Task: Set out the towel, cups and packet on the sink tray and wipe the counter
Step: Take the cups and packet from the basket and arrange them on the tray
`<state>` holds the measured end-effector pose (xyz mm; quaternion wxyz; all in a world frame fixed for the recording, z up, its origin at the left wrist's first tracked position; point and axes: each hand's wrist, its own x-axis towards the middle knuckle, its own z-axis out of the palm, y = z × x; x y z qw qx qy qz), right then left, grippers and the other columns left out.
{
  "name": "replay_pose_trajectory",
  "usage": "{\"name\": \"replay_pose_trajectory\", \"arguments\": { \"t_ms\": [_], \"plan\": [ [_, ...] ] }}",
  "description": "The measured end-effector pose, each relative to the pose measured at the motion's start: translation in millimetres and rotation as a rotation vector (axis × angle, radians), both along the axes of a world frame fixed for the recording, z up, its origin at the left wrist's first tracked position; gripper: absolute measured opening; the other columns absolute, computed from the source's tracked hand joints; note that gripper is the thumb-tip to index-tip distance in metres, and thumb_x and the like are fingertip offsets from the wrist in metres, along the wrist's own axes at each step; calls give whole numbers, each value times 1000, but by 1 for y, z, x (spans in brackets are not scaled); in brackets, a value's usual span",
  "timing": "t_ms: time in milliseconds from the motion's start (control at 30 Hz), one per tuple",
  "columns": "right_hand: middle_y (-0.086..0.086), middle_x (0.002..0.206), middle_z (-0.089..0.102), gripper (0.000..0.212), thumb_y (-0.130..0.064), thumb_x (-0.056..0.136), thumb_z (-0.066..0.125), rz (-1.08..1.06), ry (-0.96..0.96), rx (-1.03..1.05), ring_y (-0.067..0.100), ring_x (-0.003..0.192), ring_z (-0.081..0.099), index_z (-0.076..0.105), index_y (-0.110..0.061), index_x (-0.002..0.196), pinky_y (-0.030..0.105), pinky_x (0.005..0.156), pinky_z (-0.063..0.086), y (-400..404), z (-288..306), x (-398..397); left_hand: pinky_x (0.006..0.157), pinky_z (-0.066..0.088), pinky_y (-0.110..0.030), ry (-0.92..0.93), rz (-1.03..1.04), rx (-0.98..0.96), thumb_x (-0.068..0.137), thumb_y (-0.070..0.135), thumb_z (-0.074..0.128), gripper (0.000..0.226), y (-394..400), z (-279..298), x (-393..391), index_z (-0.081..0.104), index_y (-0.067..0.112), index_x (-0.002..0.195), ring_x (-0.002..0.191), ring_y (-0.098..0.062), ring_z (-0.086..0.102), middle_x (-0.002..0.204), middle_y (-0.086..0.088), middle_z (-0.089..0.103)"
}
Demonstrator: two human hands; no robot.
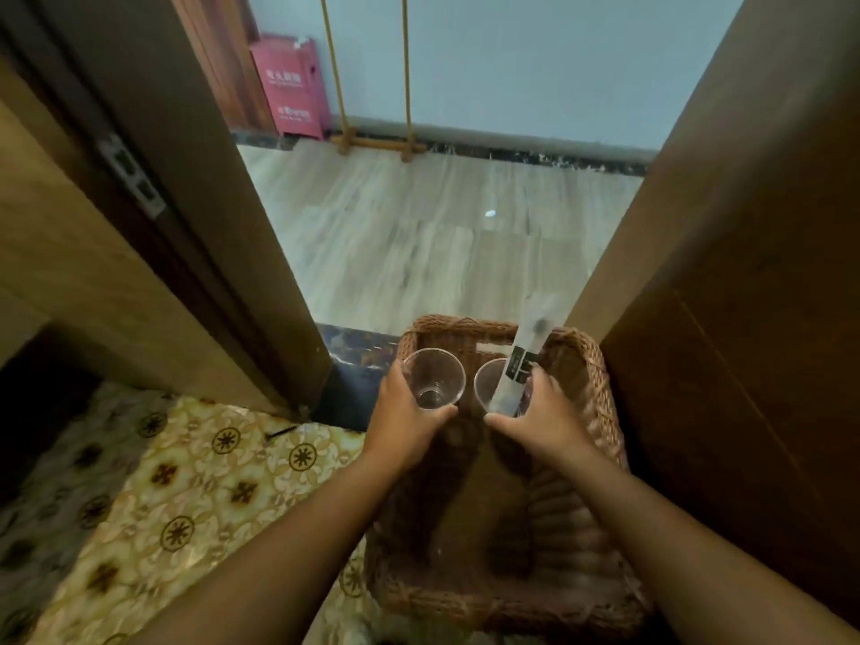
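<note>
A brown wicker basket sits on the floor by a doorway, low in the view. Over it, my left hand grips a clear plastic cup held upright. My right hand holds a second clear cup together with a long white packet with a black label that sticks up and away from me. No towel shows in the view. The basket's inside is dark and looks bare where I can see it.
A wooden door frame stands on the left and a wooden panel on the right. Pale wood flooring lies beyond the doorway, with a red box against the far wall. Patterned yellow floor lies to my left.
</note>
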<state>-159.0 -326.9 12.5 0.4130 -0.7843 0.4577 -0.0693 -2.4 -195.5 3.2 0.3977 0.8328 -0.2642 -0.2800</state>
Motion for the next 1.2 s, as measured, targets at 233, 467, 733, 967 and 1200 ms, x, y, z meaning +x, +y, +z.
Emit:
{"name": "replay_pose_trajectory", "arguments": {
  "t_ms": [233, 467, 733, 967, 1200],
  "plan": [
    [-7, 113, 57, 66, -46, 64, 85, 323, -123, -146, 14, 102, 57, 47, -29, 115, 31, 79, 54, 72, 52, 115, 97, 36, -22, -45, 267, -92, 73, 32, 87, 99, 115, 38, 89, 28, 16, 150, 134, -22, 45, 151, -6, 42],
    [-20, 102, 55, 69, -47, 60, 86, 578, -224, -83, 4, 92, 56, 46, -40, 116, 15, 68, 44, 214, 44, 298, 104, 38, -28, -77, 501, -64, 71, 36, 87, 103, 278, 33, 214, 26, 18, 151, 133, -21, 46, 149, -4, 43],
    [-10, 123, 59, 78, -46, 62, 85, 853, -221, 71, 9, 111, 57, 46, -32, 128, 37, 95, 50, 361, 37, 485, 106, 44, -40, -135, 777, 19, 71, 46, 86, 94, 450, 38, 351, 37, 15, 145, 131, -21, 48, 148, -5, 44],
    [-12, 127, 54, 79, -49, 62, 83, 1074, -260, 110, 4, 110, 54, 40, -39, 128, 23, 83, 47, 433, 41, 650, 95, 46, -34, -148, 966, -72, 71, 41, 86, 69, 527, 38, 466, 41, 32, 123, 120, -13, 50, 133, 5, 50],
    [-13, 121, 54, 77, -39, 62, 88, 1262, -248, 142, 2, 102, 55, 43, -37, 124, 19, 75, 46, 496, 52, 854, 99, 45, -38, -160, 1202, -58, 72, 44, 84, 86, 574, 45, 624, 36, 26, 141, 127, -21, 51, 143, -1, 48]
  ]
}}
